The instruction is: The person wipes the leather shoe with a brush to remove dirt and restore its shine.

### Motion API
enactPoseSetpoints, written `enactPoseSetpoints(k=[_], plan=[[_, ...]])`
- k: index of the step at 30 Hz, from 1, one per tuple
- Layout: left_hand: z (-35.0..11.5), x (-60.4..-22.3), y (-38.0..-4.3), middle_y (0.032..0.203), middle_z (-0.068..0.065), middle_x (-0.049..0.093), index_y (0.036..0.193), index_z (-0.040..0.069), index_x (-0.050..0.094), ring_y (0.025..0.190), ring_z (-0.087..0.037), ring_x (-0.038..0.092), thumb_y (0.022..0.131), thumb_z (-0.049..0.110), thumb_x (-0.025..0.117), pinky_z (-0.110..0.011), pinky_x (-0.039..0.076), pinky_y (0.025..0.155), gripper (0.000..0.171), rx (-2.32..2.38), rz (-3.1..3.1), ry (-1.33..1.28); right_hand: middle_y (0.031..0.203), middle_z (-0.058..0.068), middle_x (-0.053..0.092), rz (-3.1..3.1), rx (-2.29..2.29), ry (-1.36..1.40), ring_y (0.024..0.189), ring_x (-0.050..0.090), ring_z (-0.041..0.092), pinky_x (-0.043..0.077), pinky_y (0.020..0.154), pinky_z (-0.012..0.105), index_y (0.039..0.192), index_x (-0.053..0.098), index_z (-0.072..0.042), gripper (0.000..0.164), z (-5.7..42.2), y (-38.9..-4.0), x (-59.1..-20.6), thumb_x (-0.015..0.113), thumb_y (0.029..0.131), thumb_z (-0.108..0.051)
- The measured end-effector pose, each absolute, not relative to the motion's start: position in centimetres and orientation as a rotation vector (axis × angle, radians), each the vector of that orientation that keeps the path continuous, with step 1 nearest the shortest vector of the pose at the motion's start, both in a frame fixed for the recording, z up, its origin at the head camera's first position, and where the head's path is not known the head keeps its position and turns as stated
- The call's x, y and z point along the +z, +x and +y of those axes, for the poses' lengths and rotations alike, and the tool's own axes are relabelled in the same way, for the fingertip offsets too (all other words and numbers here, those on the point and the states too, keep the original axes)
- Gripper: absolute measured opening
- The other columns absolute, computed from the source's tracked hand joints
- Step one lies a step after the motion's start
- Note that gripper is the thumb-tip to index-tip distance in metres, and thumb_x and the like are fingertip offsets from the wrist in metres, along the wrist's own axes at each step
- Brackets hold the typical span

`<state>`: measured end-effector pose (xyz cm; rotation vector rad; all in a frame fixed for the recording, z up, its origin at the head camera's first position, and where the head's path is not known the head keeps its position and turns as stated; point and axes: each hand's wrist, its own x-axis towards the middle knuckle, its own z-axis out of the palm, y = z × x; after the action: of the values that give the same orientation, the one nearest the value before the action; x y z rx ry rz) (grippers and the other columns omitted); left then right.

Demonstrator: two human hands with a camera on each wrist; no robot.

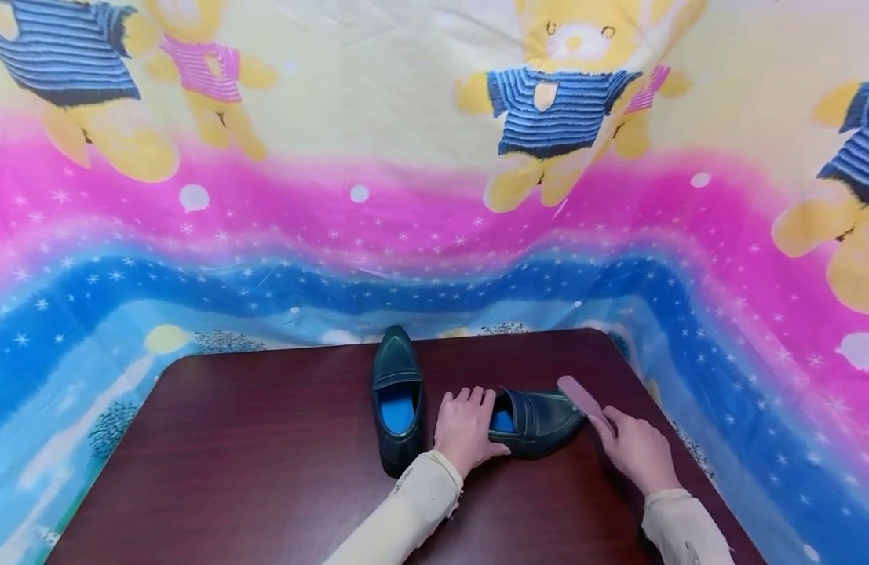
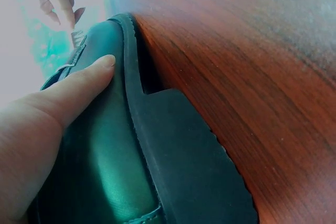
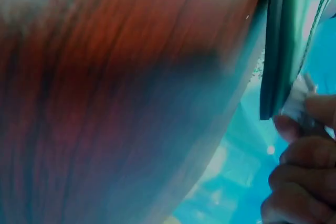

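Observation:
A dark green loafer (image 1: 547, 428) with a blue insole lies on the table, toe toward the right. My left hand (image 1: 465, 431) grips it at the heel; in the left wrist view the thumb (image 2: 86, 82) lies along the leather side, above the dark sole (image 2: 194, 156). My right hand (image 1: 639, 451) holds a brush with a pink back (image 1: 581, 395) at the loafer's toe. Its pale bristles (image 3: 299, 95) show beside the toe in the right wrist view, the fingers (image 3: 304, 166) curled round the handle. The matching loafer (image 1: 395, 361) stands left of my left hand, toe pointing away.
The dark red-brown wooden table (image 1: 264, 439) has rounded far corners. A cloth backdrop (image 1: 377, 220) printed with bears and snowflakes hangs behind it and along both sides.

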<state>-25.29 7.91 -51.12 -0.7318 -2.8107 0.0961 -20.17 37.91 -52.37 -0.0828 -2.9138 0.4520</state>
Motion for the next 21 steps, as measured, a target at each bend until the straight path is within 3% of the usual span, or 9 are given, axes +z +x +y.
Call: enactPoseSetpoints(k=[4, 9, 13, 16, 21], plan=[[7.9, -51.0, -25.3, 0.129, 0.003, 0.068, 0.137, 0.024, 0.058, 0.114, -0.017, 0.064, 0.074, 0.085, 0.069, -0.038, 0.056, 0.096, 0.089, 0.084, -2.806, -0.738, 0.099, 0.025, 0.074, -2.875, 0.425, -0.156, 0.076, 0.068, 0.039, 0.055, 0.07, 0.062, 0.125, 0.068, -0.002, 0.039, 38.5, -20.3, -52.4, 0.062, 0.103, -0.034], [7.8, -51.0, -25.2, 0.129, 0.003, 0.068, 0.138, 0.024, 0.058, 0.115, -0.017, 0.064, 0.073, 0.085, 0.069, -0.038, 0.056, 0.096, 0.089, 0.084, -2.813, -0.727, 0.085, 0.018, 0.073, -2.846, 0.444, -0.14, 0.072, 0.067, 0.036, 0.055, 0.068, 0.061, 0.122, 0.068, 0.0, 0.037, 37.8, -20.2, -51.9, 0.06, 0.104, -0.032], [7.9, -51.1, -25.2, 0.129, 0.002, 0.068, 0.137, 0.024, 0.058, 0.114, -0.018, 0.064, 0.073, 0.085, 0.069, -0.038, 0.056, 0.096, 0.089, 0.093, -2.811, -0.732, 0.07, 0.006, 0.063, -2.858, 0.486, -0.124, 0.064, 0.062, 0.027, 0.051, 0.058, 0.048, 0.123, 0.065, -0.001, 0.034, 36.1, -20.0, -51.2, 0.056, 0.106, -0.03], [7.9, -51.2, -25.2, 0.129, 0.002, 0.068, 0.137, 0.024, 0.058, 0.115, -0.018, 0.064, 0.073, 0.085, 0.07, -0.038, 0.056, 0.096, 0.089, 0.098, -2.81, -0.735, 0.063, 0.001, 0.052, -2.877, 0.575, -0.099, 0.055, 0.052, 0.02, 0.04, 0.051, 0.037, 0.13, 0.057, -0.006, 0.032, 34.5, -20.1, -50.6, 0.054, 0.108, -0.028], [8.0, -51.1, -25.3, 0.132, 0.003, 0.067, 0.14, 0.025, 0.056, 0.118, -0.018, 0.064, 0.074, 0.084, 0.069, -0.038, 0.055, 0.099, 0.089, 0.104, -2.813, -0.734, 0.062, -0.001, 0.047, -2.854, 0.759, 0.022, 0.049, 0.042, 0.015, 0.037, 0.05, 0.03, 0.144, 0.054, -0.017, 0.037, 32.1, -21.0, -49.7, 0.056, 0.108, -0.023]])
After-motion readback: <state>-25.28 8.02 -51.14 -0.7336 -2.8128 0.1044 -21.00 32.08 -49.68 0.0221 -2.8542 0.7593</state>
